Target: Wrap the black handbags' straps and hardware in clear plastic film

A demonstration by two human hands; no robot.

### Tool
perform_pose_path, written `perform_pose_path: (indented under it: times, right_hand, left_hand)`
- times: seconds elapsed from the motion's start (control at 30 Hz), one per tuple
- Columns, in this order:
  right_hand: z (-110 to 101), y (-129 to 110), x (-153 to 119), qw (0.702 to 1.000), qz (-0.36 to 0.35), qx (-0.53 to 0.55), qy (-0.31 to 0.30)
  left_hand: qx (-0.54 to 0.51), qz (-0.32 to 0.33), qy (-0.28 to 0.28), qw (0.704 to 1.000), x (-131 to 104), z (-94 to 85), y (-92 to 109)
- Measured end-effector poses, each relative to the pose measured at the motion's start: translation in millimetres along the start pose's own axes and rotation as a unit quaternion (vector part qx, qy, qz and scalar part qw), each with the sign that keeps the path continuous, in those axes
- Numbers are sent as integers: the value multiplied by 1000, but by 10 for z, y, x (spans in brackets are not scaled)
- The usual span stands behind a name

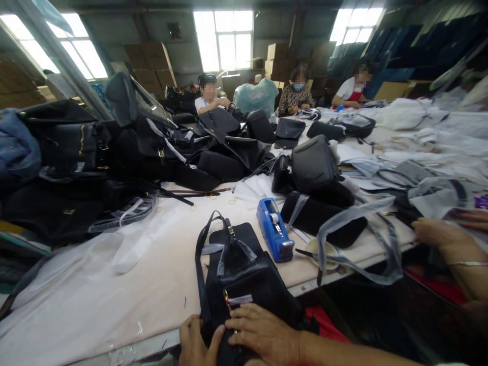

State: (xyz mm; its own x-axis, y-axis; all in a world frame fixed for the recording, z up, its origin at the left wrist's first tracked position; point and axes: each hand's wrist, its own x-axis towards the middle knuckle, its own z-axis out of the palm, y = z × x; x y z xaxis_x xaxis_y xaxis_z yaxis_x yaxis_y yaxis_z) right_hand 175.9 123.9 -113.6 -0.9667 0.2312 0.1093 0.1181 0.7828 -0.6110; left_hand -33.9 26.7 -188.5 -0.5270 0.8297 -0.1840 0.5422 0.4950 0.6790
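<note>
A black bag (247, 269) with a flap, a thin strap and gold hardware lies at the table's near edge. Translucent wrap covers parts of its handle. My left hand (196, 341) grips the bag's lower left side, thumb on top and fingers round the edge. Across the bag's front lies my right hand (263, 329), its fingers stretched out beside a gold zipper (226, 299) and a small strip of white wrap. A second gold piece shows partly under those fingers. Just beyond the bag stands a blue tape dispenser (275, 231) with a roll of clear tape.
Black bags (229, 162) are heaped across the table (171, 244). A wrapped strap (358, 274) hangs over the front edge. At right, a co-worker's hands (438, 234) handle wrapped material. Several people work on the far side. White sheets (412, 117) cover the back right.
</note>
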Motion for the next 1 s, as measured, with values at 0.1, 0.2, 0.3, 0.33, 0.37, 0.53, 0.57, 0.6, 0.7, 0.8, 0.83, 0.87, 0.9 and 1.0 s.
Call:
perform_pose_path:
  times: [0.1, 0.2, 0.3, 0.33, 0.37, 0.53, 0.57, 0.6, 0.7, 0.8, 0.83, 0.87, 0.9, 1.0]
  right_hand:
    - [7, -39, -8, 999, -29, -25, 18]
    - [-102, -99, -102, 988, 48, -84, 116]
    - [-207, -13, -308, 906, 288, -144, 273]
    - [-217, 55, -384, 878, 361, -129, 287]
    - [-215, 130, -452, 862, 417, -88, 275]
    - [-235, 257, -579, 855, 446, 204, 168]
    - [-297, 196, -561, 858, 426, 222, 180]
    - [-386, 118, -535, 862, 408, 227, 198]
    - [-720, -85, -424, 881, 364, 188, 238]
    - [-835, -21, -295, 891, 374, 102, 238]
    - [-774, 71, -251, 889, 388, 63, 236]
    - [-665, 188, -207, 887, 398, 15, 235]
    - [-520, 318, -168, 884, 401, -38, 236]
    - [-53, 669, -95, 883, 351, -194, 242]
  left_hand:
    - [9, -7, 1, 1000, 43, -92, 82]
    - [-40, -78, -25, 996, 128, -236, 175]
    - [-76, -99, -86, 988, 204, -299, 219]
    - [-91, -93, -104, 986, 224, -291, 222]
    - [-115, -88, -116, 983, 240, -273, 224]
    - [-240, -112, -115, 958, 231, -294, 353]
    - [-245, -118, -110, 956, 212, -371, 419]
    - [-249, -122, -103, 955, 192, -477, 497]
    - [-261, -108, -85, 956, 178, -858, 745]
    - [-236, -90, -56, 966, 268, -1023, 882]
    - [-220, -89, -41, 971, 315, -982, 885]
    - [-200, -92, -24, 975, 365, -896, 869]
    - [-177, -96, -10, 979, 413, -777, 836]
    - [-114, -103, 0, 988, 518, -384, 691]
